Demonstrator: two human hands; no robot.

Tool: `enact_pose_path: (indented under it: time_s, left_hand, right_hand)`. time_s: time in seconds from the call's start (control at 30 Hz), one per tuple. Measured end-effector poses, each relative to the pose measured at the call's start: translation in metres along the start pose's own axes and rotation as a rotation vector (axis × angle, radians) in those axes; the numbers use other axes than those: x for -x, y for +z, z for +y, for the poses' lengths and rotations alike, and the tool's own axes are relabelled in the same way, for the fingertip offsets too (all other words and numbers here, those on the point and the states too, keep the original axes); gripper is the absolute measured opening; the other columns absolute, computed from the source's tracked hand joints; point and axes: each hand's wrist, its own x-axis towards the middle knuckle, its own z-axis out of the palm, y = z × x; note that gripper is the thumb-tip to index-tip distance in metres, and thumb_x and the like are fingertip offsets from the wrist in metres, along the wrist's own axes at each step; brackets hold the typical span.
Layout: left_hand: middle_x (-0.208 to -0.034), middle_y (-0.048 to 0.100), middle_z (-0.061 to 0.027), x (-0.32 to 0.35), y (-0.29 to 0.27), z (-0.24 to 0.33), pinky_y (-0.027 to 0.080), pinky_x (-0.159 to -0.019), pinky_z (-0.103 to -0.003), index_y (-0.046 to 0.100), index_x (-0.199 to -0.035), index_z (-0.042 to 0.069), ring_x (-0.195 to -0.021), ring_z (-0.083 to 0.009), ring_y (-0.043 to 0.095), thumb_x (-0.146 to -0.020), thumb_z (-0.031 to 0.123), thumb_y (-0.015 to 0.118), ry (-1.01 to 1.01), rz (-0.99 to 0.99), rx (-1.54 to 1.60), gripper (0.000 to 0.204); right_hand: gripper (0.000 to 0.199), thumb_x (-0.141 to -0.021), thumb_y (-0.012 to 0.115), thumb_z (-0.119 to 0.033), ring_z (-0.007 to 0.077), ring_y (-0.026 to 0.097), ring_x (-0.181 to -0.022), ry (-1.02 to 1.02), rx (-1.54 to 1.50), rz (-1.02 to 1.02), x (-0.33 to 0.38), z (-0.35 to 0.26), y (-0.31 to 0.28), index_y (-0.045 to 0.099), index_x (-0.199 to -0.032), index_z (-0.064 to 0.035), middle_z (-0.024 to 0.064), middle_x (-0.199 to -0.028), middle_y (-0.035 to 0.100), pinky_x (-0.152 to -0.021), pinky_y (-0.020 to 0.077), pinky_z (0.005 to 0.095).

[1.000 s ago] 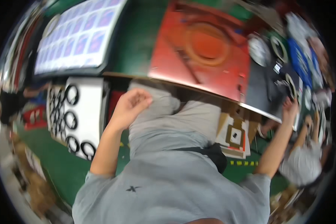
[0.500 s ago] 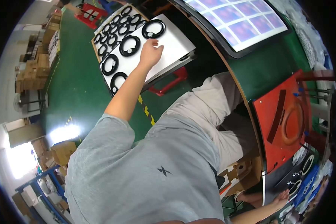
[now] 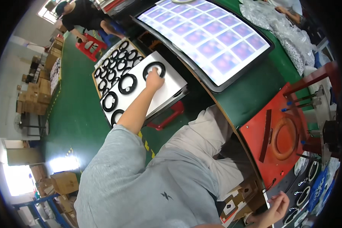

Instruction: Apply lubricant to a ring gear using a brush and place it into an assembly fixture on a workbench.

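Note:
My left hand point(image 3: 154, 79) reaches over a white board point(image 3: 171, 80) at the upper middle. Its fingers close at a black ring point(image 3: 163, 68) lying there, with the fingertips partly hidden inside the ring. Other black rings lie beside it, each with a small pale piece: one nearer the middle point(image 3: 127, 84), one farther left point(image 3: 110, 102) and one partly behind my forearm point(image 3: 117, 116). My right hand point(image 3: 279, 207) is at the lower right, fingers loosely bent and apart, with nothing visible in it. Close by it are pale rings point(image 3: 303, 195) on a dark surface.
Several more black rings point(image 3: 116, 62) fill a tray behind the board. A lit panel with a grid of coloured pictures point(image 3: 216, 41) rests on the green table point(image 3: 250, 93). A red plate with a round ring point(image 3: 271, 140) lies at right. Another person point(image 3: 85, 17) is beside a red stool point(image 3: 91, 46).
My left hand has moved from the ring's near edge onto the ring, and its fingers have closed. My right hand has drawn back from the pale rings. The whole view has shifted.

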Motion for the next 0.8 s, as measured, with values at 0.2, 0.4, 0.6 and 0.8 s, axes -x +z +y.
enact_pose_path:
  time_s: [0.2,0.4,0.6,0.8]
  left_hand:
    - [-0.085,0.076,-0.0143,0.029,-0.072,0.042,0.058,-0.068,-0.036,0.072,-0.090,0.003,-0.073,-0.0238,0.074,-0.075,0.028,0.083,0.071,-0.546,-0.007,0.032]
    - [-0.097,0.074,0.0007,0.103,-0.194,0.129,0.052,-0.067,-0.025,0.070,-0.117,0.002,-0.078,-0.0066,0.066,-0.098,0.017,0.078,0.333,-1.403,0.602,0.025]
    - [-0.106,0.070,-0.0110,0.149,-0.233,0.227,0.047,-0.062,-0.029,0.072,-0.117,-0.006,-0.067,-0.0145,0.054,-0.092,0.011,0.083,1.137,-1.358,0.544,0.032]
    - [-0.115,0.071,-0.0053,0.113,-0.224,0.267,0.057,-0.083,-0.029,0.068,-0.134,0.003,-0.101,-0.0118,0.070,-0.098,0.012,0.074,0.951,-0.976,0.655,0.037]
  right_hand:
    - [0.010,-0.104,0.061,-0.001,0.0109,0.063,-0.075,-0.054,-0.282,-0.510,0.018,-0.015,0.061,0.069,-0.109,0.0030,0.0066,-0.092,0.063,-0.066,0.0523,0.0230]
    - [0.032,-0.091,0.071,0.001,0.0267,0.067,-0.091,-0.337,-0.317,-0.609,0.012,-0.074,0.118,0.068,-0.123,0.0054,0.0173,-0.103,0.069,-0.083,0.0542,0.0354]
    - [0.059,-0.097,0.073,-0.024,0.0359,0.062,-0.121,-0.540,-0.444,-0.686,-0.004,-0.121,0.151,0.055,-0.144,0.0070,0.0198,-0.128,0.068,-0.112,0.0431,0.0456]
    - [0.034,-0.105,0.064,-0.027,0.0348,0.068,-0.102,-0.602,-0.286,-0.209,-0.025,-0.099,0.119,0.070,-0.114,0.0058,0.0171,-0.108,0.074,-0.098,0.0519,0.0455]
